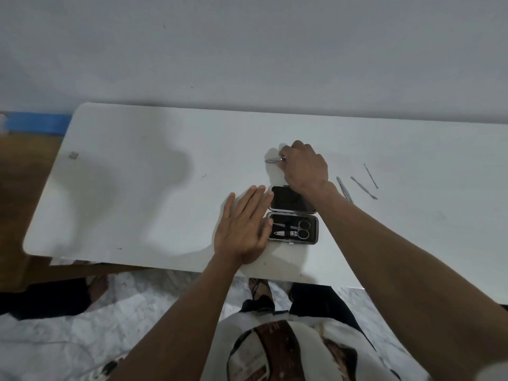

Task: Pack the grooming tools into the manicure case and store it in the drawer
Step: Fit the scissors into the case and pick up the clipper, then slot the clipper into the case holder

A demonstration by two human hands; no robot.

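- While the left hand [242, 229] lies flat, fingers straight, against the case's [292, 228] 9 o'clock side, the case sits open near the table's [137, 188] front edge, scissors [301, 229] already strapped in.
- At 12 o'clock of the case, the right hand [303, 167] pinches a thin steel tool [272, 160] by its end; light, stiff, probably slippery.
- Three loose tools [362, 184] lie at 2 o'clock, with bare tabletop around for lifting.

A white surface [132, 166] with rounded corners stood against a plain pale wall [247, 50] — soft shadows lay across its left part. Below its near edge the floor [154, 303] was marbled white and grey. At the left, brown wood [24, 171] showed — a blue strip [35, 122] above it.
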